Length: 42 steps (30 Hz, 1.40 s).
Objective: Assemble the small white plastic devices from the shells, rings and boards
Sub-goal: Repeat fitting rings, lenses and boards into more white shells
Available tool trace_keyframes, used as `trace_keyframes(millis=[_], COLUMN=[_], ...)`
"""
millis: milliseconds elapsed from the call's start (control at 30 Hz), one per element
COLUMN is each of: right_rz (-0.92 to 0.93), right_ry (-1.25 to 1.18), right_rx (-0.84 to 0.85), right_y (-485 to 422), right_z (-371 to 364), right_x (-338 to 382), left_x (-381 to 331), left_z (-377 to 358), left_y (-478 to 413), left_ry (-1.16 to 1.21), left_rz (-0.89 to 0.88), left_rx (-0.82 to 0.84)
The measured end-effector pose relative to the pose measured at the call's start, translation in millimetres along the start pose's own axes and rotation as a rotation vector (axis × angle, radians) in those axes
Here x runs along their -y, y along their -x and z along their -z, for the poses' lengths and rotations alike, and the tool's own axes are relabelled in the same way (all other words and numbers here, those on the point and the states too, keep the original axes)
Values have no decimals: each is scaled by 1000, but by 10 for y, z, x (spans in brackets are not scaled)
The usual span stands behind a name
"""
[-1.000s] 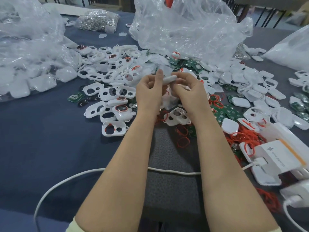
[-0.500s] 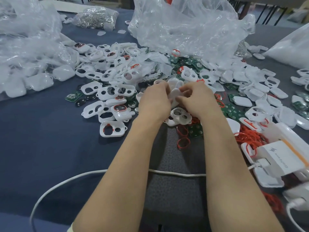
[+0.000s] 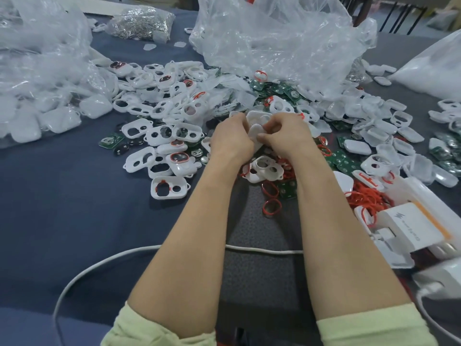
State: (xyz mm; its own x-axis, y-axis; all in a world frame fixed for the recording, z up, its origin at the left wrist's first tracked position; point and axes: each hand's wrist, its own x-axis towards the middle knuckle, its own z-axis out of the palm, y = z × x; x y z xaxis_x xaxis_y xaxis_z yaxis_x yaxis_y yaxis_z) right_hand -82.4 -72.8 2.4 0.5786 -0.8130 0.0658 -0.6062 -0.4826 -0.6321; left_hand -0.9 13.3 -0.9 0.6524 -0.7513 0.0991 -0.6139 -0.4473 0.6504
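Note:
My left hand (image 3: 232, 139) and my right hand (image 3: 287, 136) meet over the middle of the table and both grip one small white plastic device (image 3: 256, 133) between curled fingers. Most of the device is hidden by my fingers. Open white shells with two holes (image 3: 169, 187) lie scattered to the left. Loose red rings (image 3: 272, 207) lie just below my hands. Green circuit boards (image 3: 345, 163) lie to the right among closed white shells (image 3: 356, 147).
Crumpled clear plastic bags (image 3: 274, 38) stand at the back, a bag of white shells (image 3: 37, 101) at far left. A white cable (image 3: 112, 260) crosses the near dark blue cloth (image 3: 62, 208). White chargers (image 3: 414, 231) sit at right. A bag of metal parts (image 3: 142, 21) lies far back.
Both hands have come down from a raised position toward the pile, still holding the white device, and now grip it more tightly together.

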Motion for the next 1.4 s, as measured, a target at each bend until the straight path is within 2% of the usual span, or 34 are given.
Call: trace_keyframes(millis=[100, 167, 300, 367, 433, 500, 567, 633, 667, 700, 800, 967, 1200, 1300, 1400], right_rz=[-3, -9, -16, 11, 57, 55, -46, -142, -164, -175, -162, -151, 49, 113, 147], right_ry=[-74, -232, -531, -528, -432, -384, -558, -939, -1062, -1073, -877, -882, -217, 14, 132], right_rx=[-45, -69, -87, -88, -140, -248, -293, -222, -191, -173, -94, 29, 108, 139, 242], right_y=[-9, 20, 16, 0, 6, 13, 21, 55, 71, 87, 108, 123, 166, 169, 163], right_z=[-69, -127, -138, -116, -90, -48, 34, 107, 121, 130, 81, 17, -29, -14, 19], right_x=[-15, -29, 2, 29, 36, 4, -4, 34, 43, 47, 6, -18, 20, 103, 186], left_x=[31, 57, 79, 62, 34, 19, 22, 28, 23, 19, 13, 51, 170, 176, 165], left_z=[-54, -104, -121, -91, -64, -23, 36, 52, 39, 21, -4, -49, 28, 56, 50], left_y=[6, 3, -26, -17, 4, 31, 82, 131, 161, 178, 144, 36, -35, -8, 58], left_ry=[10, 65, 310, 461, 497, 379, 211, 18, -68, -119, -94, 22, 217, 134, 75], left_rz=[5, 24, 59, 77, 61, 15, -21, -28, -20, -8, 31, 81, 99, 71, 64], left_rx=[-68, -126, -230, -223, -198, -240, -235, -56, 49, 122, 137, -7, -125, -166, -221])
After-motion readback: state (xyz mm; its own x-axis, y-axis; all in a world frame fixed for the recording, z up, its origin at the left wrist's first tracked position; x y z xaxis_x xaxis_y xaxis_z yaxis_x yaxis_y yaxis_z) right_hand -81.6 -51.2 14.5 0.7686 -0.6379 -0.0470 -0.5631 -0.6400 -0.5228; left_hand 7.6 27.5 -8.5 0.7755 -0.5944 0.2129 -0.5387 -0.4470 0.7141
